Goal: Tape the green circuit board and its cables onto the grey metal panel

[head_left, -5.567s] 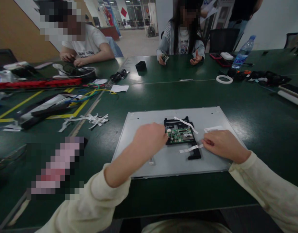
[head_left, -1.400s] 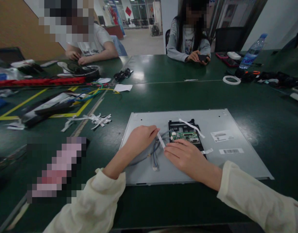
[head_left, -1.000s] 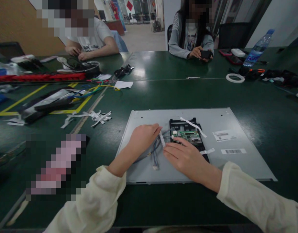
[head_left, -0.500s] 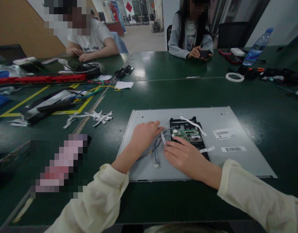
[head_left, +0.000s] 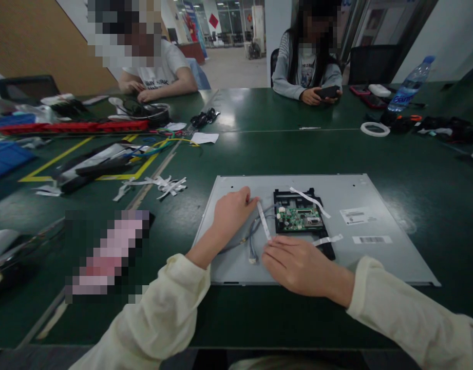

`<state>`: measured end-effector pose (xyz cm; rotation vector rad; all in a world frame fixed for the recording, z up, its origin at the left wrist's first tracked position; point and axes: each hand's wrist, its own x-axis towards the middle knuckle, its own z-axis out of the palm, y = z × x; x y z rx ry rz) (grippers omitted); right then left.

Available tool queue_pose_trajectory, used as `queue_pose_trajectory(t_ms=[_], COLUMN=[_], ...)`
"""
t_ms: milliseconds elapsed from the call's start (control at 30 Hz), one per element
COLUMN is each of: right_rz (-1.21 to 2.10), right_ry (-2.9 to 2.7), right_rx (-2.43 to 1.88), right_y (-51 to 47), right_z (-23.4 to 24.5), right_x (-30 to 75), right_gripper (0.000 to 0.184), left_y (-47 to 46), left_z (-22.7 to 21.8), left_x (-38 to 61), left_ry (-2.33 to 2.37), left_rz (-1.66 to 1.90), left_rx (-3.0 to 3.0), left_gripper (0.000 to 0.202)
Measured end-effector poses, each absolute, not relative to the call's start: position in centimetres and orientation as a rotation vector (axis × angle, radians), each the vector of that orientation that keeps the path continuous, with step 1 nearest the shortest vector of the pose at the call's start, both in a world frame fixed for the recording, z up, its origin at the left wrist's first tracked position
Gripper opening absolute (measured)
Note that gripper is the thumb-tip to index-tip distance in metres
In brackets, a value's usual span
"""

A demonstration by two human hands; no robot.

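Note:
A strip of white tape (head_left: 264, 220) stretches between my two hands, above grey cables (head_left: 253, 231) whose connector end lies loose on the panel. Its upper end is pinched by my left hand (head_left: 233, 210), the lower end by my right hand (head_left: 292, 261). Underneath lies a flat grey metal panel (head_left: 378, 262) with printed labels. On it sits a black plastic frame (head_left: 327, 249) holding a green circuit board (head_left: 296, 218). Two more tape strips stick to this frame, one at its upper right (head_left: 311, 200) and the other at its lower right.
A pile of white strips (head_left: 169, 186) lies left of the panel, near a phone-like pixelated object (head_left: 109, 252). Further back are a black device with wires (head_left: 101, 162), a tape roll (head_left: 375, 129) and a water bottle (head_left: 411, 85). Two people sit across the green table (head_left: 259, 149).
My right hand has moved slightly down, away from the circuit board, so more of the board and of the tape strip shows. The view has shifted a little.

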<state>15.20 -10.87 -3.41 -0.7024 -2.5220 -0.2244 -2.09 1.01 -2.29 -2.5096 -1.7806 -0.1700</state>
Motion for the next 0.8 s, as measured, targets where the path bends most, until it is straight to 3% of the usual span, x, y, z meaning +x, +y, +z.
queue_pose_trajectory(t_ms=[133, 300, 800], right_rz=[-0.215, -0.195, -0.103], right_ry=[-2.498, -2.481, -2.523], right_rx=[-0.708, -0.708, -0.831], right_y=[-11.2, -11.4, -11.1], right_z=[-3.1, -3.0, -3.3], right_x=[15.4, 15.6, 15.4], right_gripper=[0.017, 0.017, 0.017], left_y=[1.0, 0.9, 0.8], left_z=[-1.7, -1.1, -0.8], left_x=[-2.3, -2.5, -2.4], left_ry=[-1.738, -1.587, -1.525], left_rz=[-0.26, -0.142, -0.034], left_rx=[-2.617, -2.759, -2.779], left_gripper=[0.033, 0.045, 0.048])
